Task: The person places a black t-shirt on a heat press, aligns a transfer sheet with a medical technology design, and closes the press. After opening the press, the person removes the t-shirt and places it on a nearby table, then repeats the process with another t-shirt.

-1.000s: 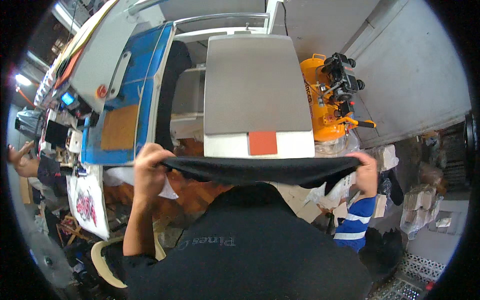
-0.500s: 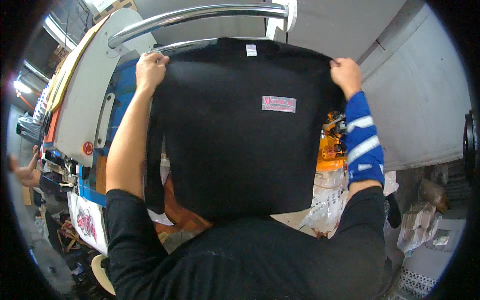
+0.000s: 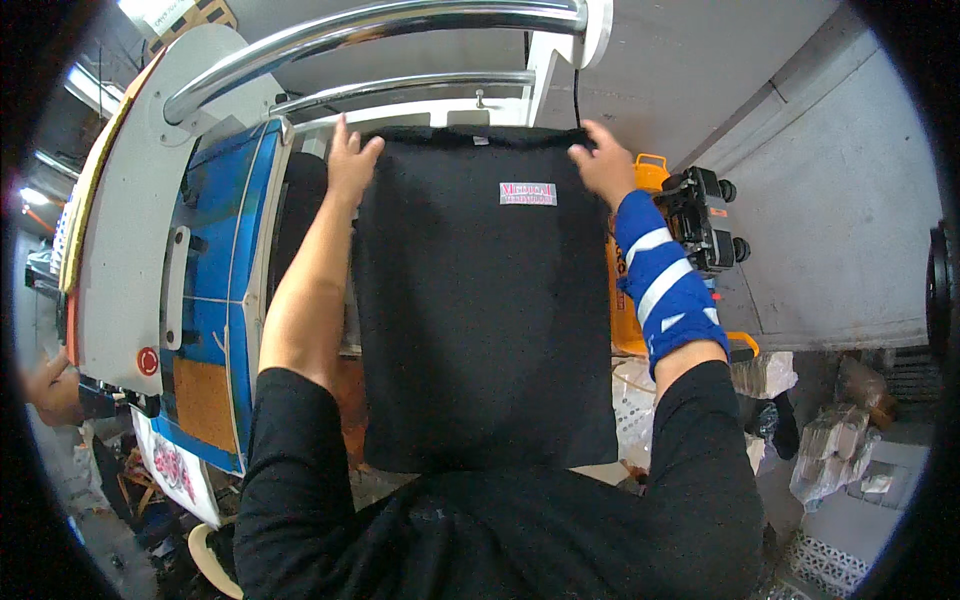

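A black garment [image 3: 485,320] lies spread over the grey platen of the press, its neckline at the back, bearing a small grey patch [image 3: 528,194] with pink lettering. My left hand [image 3: 352,162] is open at the garment's upper left corner, fingers apart and pointing up. At the upper right corner, my right hand [image 3: 602,160] is open, fingers loosely bent beside the cloth; a blue, white-striped sleeve covers that forearm. Much of the platen is hidden under the garment.
Chrome tubes [image 3: 400,22] arch behind the platen. A grey machine body [image 3: 120,250] with a red button and a blue bed [image 3: 210,310] stands left. An orange compressor [image 3: 651,168] with a black motor is right. Another person [image 3: 52,395] is at the far left edge. Wrapped bundles [image 3: 830,440] sit lower right.
The garment went from a held roll to being raised open, and now lies lower over the platen. Both hands reached forward and have released its corners.
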The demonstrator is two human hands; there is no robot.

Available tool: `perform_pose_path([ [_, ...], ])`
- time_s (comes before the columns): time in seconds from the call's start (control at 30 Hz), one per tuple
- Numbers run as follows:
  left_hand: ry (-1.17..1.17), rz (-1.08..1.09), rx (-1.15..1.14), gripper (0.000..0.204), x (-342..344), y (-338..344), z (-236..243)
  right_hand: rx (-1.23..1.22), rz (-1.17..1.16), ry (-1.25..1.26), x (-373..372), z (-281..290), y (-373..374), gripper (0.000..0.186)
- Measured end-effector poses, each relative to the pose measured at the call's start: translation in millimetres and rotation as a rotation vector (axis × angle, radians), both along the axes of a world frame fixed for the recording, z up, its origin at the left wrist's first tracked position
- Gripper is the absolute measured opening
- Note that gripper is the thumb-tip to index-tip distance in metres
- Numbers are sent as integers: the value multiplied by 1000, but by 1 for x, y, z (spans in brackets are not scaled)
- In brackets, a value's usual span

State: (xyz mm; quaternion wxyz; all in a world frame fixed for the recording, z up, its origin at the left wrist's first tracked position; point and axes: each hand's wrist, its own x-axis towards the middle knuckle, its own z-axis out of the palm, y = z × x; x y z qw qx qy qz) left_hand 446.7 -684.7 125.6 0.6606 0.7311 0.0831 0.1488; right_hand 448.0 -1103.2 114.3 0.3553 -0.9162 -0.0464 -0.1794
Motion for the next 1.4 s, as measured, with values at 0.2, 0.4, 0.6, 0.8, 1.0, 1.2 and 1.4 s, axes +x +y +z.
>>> perform_pose_path([
  [0.2,-82,-187,509,63,-165,-30,-10,-639,672,-190,-63,13,77,32],
  [0.4,83,71,513,50,-330,1,-17,-814,565,-78,-64,12,117,28],
  [0.6,388,72,123,44,-421,55,-50,358,-371,-191,-74,15,25,26],
  [0.8,629,-247,-125,30,-470,92,-74,651,-345,490,-288,-43,-78,35],
  [1.0,586,-315,-567,21,-494,105,-77,615,-415,820,-467,-43,-35,19],
  [1.2,643,-392,-626,19,-494,120,-106,280,-497,610,-478,-46,-26,24],
  [1.4,714,-446,224,20,-491,104,-53,582,-624,348,-514,-99,-30,27],
])
